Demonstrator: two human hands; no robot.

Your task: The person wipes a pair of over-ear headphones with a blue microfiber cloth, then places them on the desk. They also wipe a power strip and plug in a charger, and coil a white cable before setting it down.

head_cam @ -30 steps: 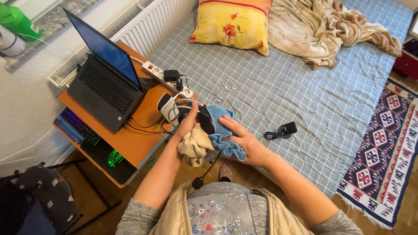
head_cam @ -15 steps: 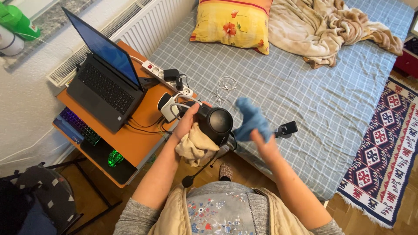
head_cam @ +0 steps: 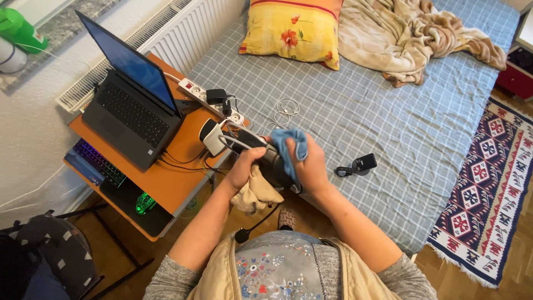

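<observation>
Crowded desk side, open bed side

Left of the hands, the orange wooden desk [head_cam: 166, 178] is blocked by an open black laptop [head_cam: 130, 111], a white power strip with plugs [head_cam: 214, 100] and tangled cables — the grey checked bedspread [head_cam: 388, 122] lies mostly bare, save a coiled white cable [head_cam: 287, 106] and a small black clip-like gadget [head_cam: 361, 164].

Blue cloth [head_cam: 290, 145], beige cloth [head_cam: 256, 193], black headset [head_cam: 273, 165]. Grey-blue checked bedsheet [head_cam: 388, 116], yellow floral pillow [head_cam: 291, 29], tan blanket [head_cam: 408, 33], orange desk [head_cam: 166, 178], patterned red-navy rug [head_cam: 483, 183].

Laptop [head_cam: 130, 105] on desk [head_cam: 166, 178], left of bed [head_cam: 388, 122]; pillow [head_cam: 291, 28] perhaps touching blanket [head_cam: 411, 39].
</observation>
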